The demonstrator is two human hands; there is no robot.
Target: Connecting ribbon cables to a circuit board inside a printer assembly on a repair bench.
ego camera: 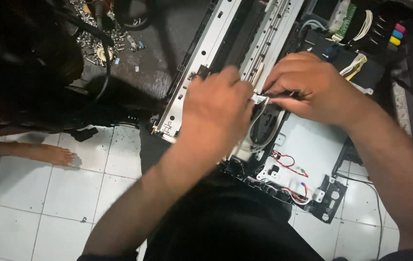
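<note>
Both hands meet over an opened printer chassis (308,145): the left hand (216,113) is curled, its back hiding what its fingers grip, while the right hand (308,87) pinches a small white ribbon-cable end (260,99). Behind lies a metal rail (206,53); red wires (288,162) trail below. Loose screws (95,38) scatter far left, near a bare foot (54,155).

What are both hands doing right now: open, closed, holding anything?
Left hand: closed, fingers curled on the opened printer's silver metal rail; grip hidden.
Right hand: closed, pinching a small white flat connector piece.
</note>
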